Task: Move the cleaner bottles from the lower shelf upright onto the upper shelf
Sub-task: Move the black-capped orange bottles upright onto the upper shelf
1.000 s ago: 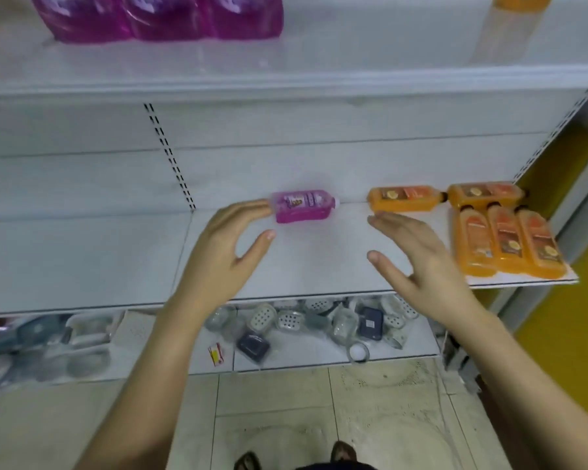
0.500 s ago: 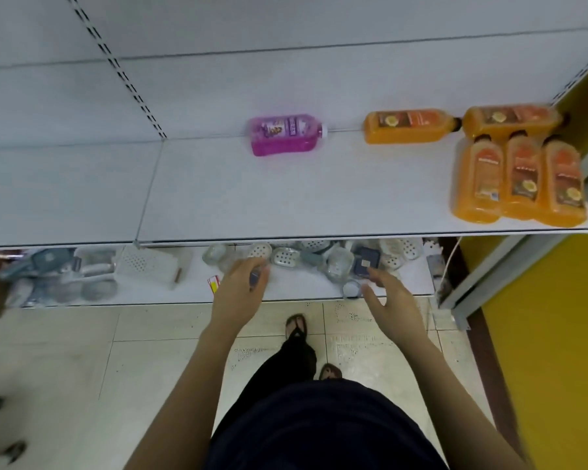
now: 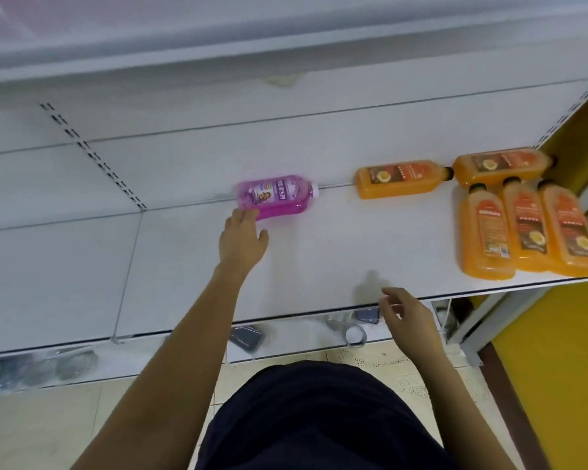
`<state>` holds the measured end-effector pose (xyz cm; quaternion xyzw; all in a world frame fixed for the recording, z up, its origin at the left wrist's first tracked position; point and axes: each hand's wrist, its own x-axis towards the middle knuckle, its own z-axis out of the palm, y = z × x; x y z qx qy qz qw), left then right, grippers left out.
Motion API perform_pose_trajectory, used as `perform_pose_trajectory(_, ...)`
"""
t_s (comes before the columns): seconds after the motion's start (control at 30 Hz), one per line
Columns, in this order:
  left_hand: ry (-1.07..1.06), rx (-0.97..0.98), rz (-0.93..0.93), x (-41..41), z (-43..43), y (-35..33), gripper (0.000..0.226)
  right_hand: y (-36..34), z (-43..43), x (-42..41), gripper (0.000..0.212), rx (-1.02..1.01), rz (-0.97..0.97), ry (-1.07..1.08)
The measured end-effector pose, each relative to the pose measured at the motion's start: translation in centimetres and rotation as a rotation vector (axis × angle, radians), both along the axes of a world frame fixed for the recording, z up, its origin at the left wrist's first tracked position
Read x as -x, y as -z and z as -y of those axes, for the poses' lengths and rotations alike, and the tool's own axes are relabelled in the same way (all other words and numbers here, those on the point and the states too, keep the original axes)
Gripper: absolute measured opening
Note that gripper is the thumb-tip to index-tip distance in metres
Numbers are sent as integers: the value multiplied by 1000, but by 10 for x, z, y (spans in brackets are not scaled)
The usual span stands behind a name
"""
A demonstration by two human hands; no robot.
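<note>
**Left hand reaches the pink bottle on the lower shelf**

The left arm stretches far forward over the lower shelf [image 3: 184,266]. The left hand [image 3: 241,239] lies palm down with its fingers fairly straight. Their tips touch the near left end of the pink cleaner bottle [image 3: 279,195], and the thumb is spread apart to the right, so nothing is clasped. The right hand [image 3: 408,313] hovers near the shelf's front edge with its fingers loosely curled and holding nothing.

The pink bottle lies on its side at the far edge of the lower shelf, white cap pointing right. Five orange bottles [image 3: 401,178] also lie flat to its right: two end to end along the back, three side by side near the right end.

Only the blurred front lip and underside of the upper shelf [image 3: 286,39] show at the top, and what stands on it is cut off. Motion blur softens the left fingertips where they meet the bottle. The labels are too small to read. The small items on the bottom shelf [image 3: 41,368] are smeared and half hidden.
</note>
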<state>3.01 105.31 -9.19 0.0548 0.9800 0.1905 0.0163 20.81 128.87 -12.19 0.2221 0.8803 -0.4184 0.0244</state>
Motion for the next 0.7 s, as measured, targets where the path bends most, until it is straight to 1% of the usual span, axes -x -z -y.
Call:
perform_pose_trajectory(0.1,93,71,32,46,-8,-1,60,-1,-2,13,25,25,-51,38)
perform_pose_trajectory(0.17,140,139,109,68,-10,1,72,-2,-4,20,24,31,-70,37)
perform_pose_trajectory(0.23,134,175,201,82,-9,6,82,-3,-7,25,24,24,-79,22)
perform_pose_trajectory(0.33,57,187,190,85,-15,16,85,-7,-20,39,26,-31,-71,-24)
perform_pose_trajectory(0.5,-65,100,154,47,-39,23,81,-16,-56,102,36,-187,-54,-173)
perform_pose_trajectory(0.6,-178,49,66,4,-46,27,80,-19,-63,154,43,-309,-59,-292)
perform_pose_trajectory(0.7,-278,35,-22,-39,-48,36,77,-17,-65,196,58,-456,0,-405)
